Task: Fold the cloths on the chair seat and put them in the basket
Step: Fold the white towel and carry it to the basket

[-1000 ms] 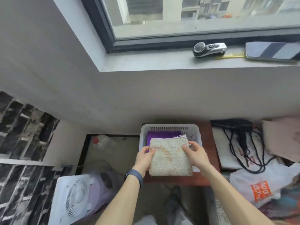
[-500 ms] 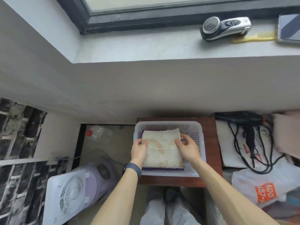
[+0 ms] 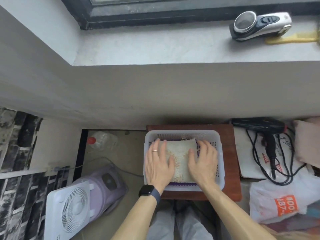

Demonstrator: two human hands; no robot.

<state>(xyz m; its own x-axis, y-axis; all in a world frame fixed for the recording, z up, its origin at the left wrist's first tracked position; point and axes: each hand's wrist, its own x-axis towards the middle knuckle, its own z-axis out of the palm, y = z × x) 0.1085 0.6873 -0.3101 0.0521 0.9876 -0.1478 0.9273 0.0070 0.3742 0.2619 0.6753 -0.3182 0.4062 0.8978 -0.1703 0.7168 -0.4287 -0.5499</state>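
Pressing flat, palms down with fingers straight and spread, with left hand [image 3: 158,166] and right hand [image 3: 203,163] on the folded cream cloth [image 3: 180,160]; nothing pinched or curled round. Lying inside the white basket [image 3: 220,153], on top of a purple cloth [image 3: 181,183], with the basket standing on the brown chair seat [image 3: 232,161].

Differs from half a second ago in the hold. Then gripping the cream cloth by its two side edges with bent fingers; now let go and laid over it, left hand on the left part, right hand on the right part. Already inside the basket then, as now. Same place on the seat for the basket.

Hard to make out: both side edges of the cream cloth, covered by the hands, with only the middle strip and far edge showing. Of the purple cloth, just a thin band along the near wall and a sliver by the right fingertips. Cannot tell how many folds either has. Undersides of the palms hidden, so contact judged from above only. Nothing of the chair visible below its seat. On the window sill [image 3: 155,44], an electric shaver [image 3: 259,25] whole and a yellow comb [image 3: 294,38] cut off by the right edge. White fan [image 3: 72,207] cut off at the bottom edge.
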